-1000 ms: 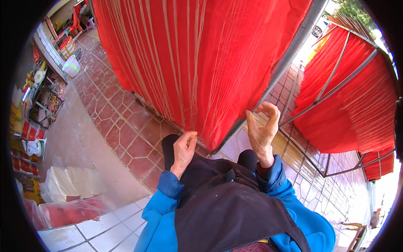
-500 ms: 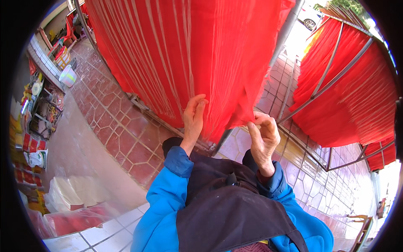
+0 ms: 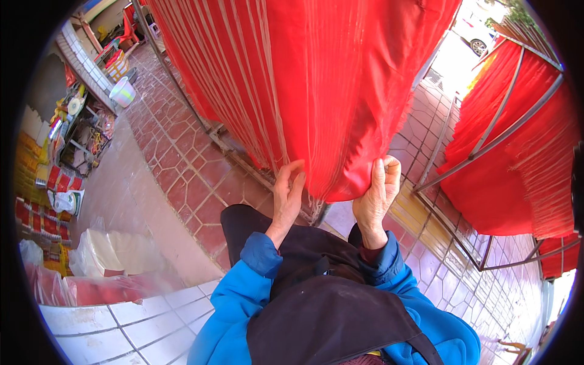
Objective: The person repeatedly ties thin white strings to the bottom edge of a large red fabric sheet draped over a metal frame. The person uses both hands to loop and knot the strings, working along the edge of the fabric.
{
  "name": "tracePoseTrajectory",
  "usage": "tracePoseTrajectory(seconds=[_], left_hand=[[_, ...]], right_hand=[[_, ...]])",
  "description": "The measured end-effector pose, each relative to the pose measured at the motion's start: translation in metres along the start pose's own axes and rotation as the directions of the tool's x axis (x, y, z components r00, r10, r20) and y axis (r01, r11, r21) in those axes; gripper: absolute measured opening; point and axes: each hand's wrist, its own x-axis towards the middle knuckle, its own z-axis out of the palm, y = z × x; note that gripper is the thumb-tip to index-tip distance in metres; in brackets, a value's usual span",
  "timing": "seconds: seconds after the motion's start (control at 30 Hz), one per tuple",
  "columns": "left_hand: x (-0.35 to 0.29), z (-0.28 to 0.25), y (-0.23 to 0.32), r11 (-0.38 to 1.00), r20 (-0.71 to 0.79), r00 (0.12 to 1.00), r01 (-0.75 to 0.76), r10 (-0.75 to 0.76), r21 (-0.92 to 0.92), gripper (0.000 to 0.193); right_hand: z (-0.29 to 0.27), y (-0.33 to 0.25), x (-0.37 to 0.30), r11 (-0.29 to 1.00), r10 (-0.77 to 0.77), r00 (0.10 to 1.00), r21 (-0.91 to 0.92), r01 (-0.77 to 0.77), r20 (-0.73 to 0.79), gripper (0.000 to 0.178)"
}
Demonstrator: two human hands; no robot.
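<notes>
A large red cloth [image 3: 359,73] hangs in front of me, with bands of pale loose threads [image 3: 243,67] running down it. My right hand [image 3: 376,198] grips the right side of its rounded lower edge between thumb and fingers. Beside the threaded part, to the left of the cloth's lower tip, is my left hand [image 3: 287,201]. Its thumb and forefinger are apart, and nothing shows between them. Frayed thread ends [image 3: 315,207] dangle at the bottom between my two hands.
Metal frames [image 3: 486,146] carry more red cloth [image 3: 486,201] at the right. A low bar [image 3: 243,164] runs beneath the hanging cloth. On the left are a pale bucket [image 3: 123,91], a cluttered shelf [image 3: 79,143] and plastic-wrapped bundles [image 3: 112,252]. A white-tiled ledge [image 3: 152,328] lies at lower left.
The cloth's lower right edge has opened out into a broad rounded fold. My right hand has turned more upright at that edge. My left hand sits slightly lower, and the whole view has shifted.
</notes>
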Motion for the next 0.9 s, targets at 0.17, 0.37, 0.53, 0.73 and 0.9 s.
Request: tracePoseTrajectory(seconds=[0.17,0.37,0.53,0.73,0.9], left_hand=[[-0.008,-0.008,0.005,0.997,-0.028,0.999,0.02,-0.022,-0.079,0.025],[0.015,-0.005,0.016,0.996,0.002,0.999,-0.034,0.035,-0.082,0.027],[0.025,0.0,0.018,0.99,0.073,0.993,-0.084,0.092,-0.11,0.012],[0.023,-0.019,0.015,0.923,0.051,0.998,0.056,-0.039,-0.381,0.009],[0.025,-0.052,0.006,0.882,0.027,0.998,0.064,-0.059,-0.466,0.011]], right_hand=[[-0.001,0.0,-0.011,0.999,-0.004,0.999,-0.054,0.006,0.039,0.012],[-0.001,-0.014,-0.034,0.948,-0.032,0.962,-0.295,0.114,0.27,0.041],[-0.011,-0.016,-0.027,0.793,-0.014,0.877,-0.528,0.302,0.481,0.021],[-0.017,-0.006,-0.038,0.865,0.071,0.978,-0.501,0.037,0.196,0.008],[-0.007,-0.001,-0.065,0.92,0.1,0.968,-0.391,-0.002,0.232,0.012]])
